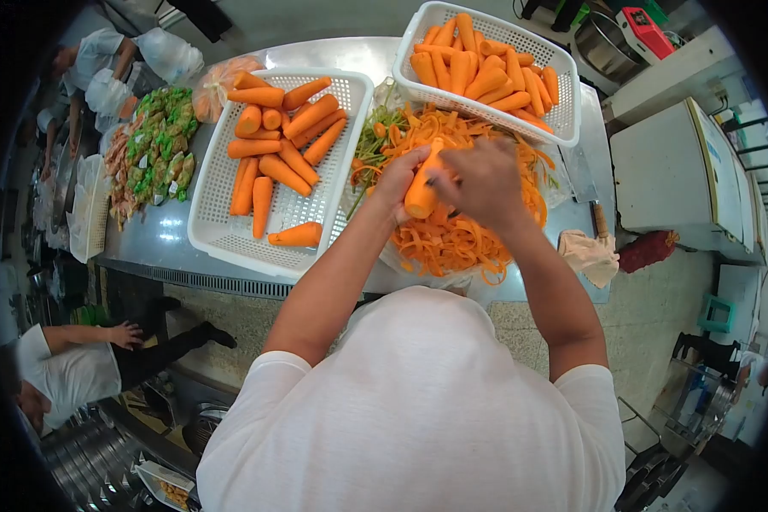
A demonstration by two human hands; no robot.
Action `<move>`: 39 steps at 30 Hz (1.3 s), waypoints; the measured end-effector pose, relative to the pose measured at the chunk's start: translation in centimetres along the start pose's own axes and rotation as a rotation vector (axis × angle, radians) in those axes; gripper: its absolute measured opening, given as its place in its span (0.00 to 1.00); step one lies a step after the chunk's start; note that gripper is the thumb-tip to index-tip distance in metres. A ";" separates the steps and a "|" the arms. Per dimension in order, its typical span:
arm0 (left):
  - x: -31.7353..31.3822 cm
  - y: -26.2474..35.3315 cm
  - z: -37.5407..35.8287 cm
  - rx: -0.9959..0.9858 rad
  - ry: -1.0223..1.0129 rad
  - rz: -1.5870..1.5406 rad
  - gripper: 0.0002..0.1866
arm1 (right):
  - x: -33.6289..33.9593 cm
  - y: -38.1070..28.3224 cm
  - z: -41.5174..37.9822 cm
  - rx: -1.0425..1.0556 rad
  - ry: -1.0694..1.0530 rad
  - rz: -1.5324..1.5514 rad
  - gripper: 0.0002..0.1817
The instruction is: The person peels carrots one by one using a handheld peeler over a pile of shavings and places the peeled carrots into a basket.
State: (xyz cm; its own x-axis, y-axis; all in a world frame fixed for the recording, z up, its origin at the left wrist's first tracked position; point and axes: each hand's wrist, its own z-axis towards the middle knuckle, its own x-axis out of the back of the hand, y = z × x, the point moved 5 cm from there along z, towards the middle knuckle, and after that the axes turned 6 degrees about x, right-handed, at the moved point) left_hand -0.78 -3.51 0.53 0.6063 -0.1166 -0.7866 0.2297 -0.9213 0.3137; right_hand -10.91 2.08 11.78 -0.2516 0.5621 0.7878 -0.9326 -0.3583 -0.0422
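Observation:
A thick orange carrot [421, 189] is in my left hand [398, 182], whose fingers wrap its side above a heap of orange peelings [448, 243]. My right hand [489, 181] is closed at the carrot's right side, blurred, with a small dark tool partly showing at its fingers. To the left, a white perforated basket [205, 213] holds several carrots, one lying alone near its front edge. Another white basket [486, 109] at the back right is piled with carrots. Green stalks [372, 141] lie beside the peelings.
A knife [602, 222] and a pale cloth [590, 258] lie at the metal table's right edge. Green-wrapped packages [164, 141] are heaped at the left, beside a bag of carrots [222, 85]. A person in white [75, 371] is at lower left; other people are at upper left and far right.

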 end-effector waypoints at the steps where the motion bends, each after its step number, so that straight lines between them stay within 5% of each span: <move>1: -0.4 0.3 0.1 0.003 0.007 -0.054 0.18 | -0.2 -1.2 0.0 0.080 -0.028 0.058 0.18; 4: 1.4 -0.2 0.9 0.044 -0.244 0.178 0.18 | -2.0 2.3 0.3 0.041 -0.002 -0.021 0.17; 9: 0.3 -0.3 -0.3 0.042 -0.191 0.186 0.19 | -2.0 9.2 -0.1 -0.212 0.009 -0.185 0.18; 16: -1.2 1.0 -0.2 -0.070 0.039 0.022 0.20 | -0.6 -1.3 0.4 0.103 0.027 0.051 0.15; 19: 0.5 0.6 0.1 -0.011 -0.234 0.276 0.19 | -2.4 5.0 0.7 -0.069 -0.076 -0.011 0.14; 22: -0.2 -0.1 -0.8 0.057 -0.283 0.208 0.18 | -3.0 9.8 -0.1 -0.194 -0.052 -0.150 0.17; 27: -0.7 0.8 -0.2 -0.062 -0.094 0.068 0.18 | 0.1 3.2 0.2 -0.144 0.004 -0.048 0.17; 29: -0.9 1.0 0.0 -0.036 -0.011 -0.043 0.18 | 0.6 -1.3 0.4 0.067 -0.029 0.061 0.18; 34: 1.2 0.8 -0.1 0.006 -0.276 0.254 0.20 | -3.0 5.9 0.7 -0.020 0.030 -0.063 0.18; 39: 1.1 0.8 -0.3 -0.051 -0.244 0.230 0.20 | -1.5 8.6 0.0 -0.229 -0.008 -0.156 0.17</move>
State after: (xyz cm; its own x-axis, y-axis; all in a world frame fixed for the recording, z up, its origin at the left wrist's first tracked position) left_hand 0.31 -4.32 0.04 0.4479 -0.4103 -0.7944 0.1497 -0.8416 0.5190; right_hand -18.51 -1.84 10.19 -0.0993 0.5911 0.8005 -0.9943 -0.0896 -0.0571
